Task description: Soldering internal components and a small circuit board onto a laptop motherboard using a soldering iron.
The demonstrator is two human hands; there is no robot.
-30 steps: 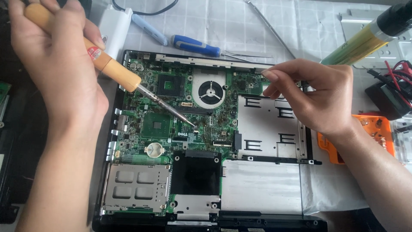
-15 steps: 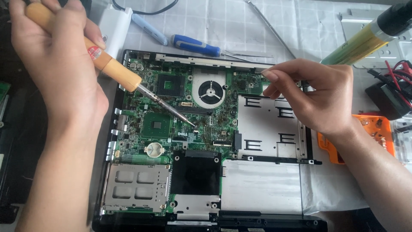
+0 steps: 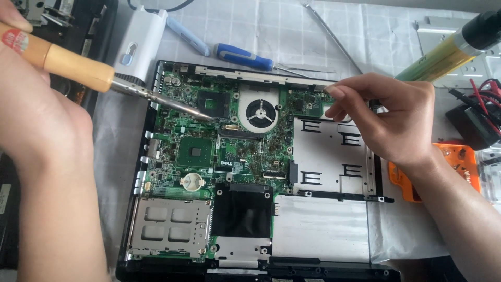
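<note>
The left hand (image 3: 36,104), at nine o'clock in the view, has its fingers clamped round the wooden handle of a soldering iron (image 3: 78,68) — the metal shaft runs down toward four o'clock and its tip sits on or just above the green circuit board (image 3: 209,151), close beside a dark square chip and just left of the round fan (image 3: 260,112). The board lies in an opened laptop base (image 3: 156,261) at the centre of the worktop, on a pale gridded cloth (image 3: 292,31). The right hand (image 3: 389,120), at three o'clock, hovers over the upper right edge of the board with its fingers drawn together; whether they pinch anything I cannot tell. A grey metal plate (image 3: 329,156) lies under it. At twelve o'clock, beyond the base, a blue-handled screwdriver (image 3: 242,56) rests flat — near a white oblong case (image 3: 138,44). An orange tool (image 3: 459,169) shows behind the right wrist.
</note>
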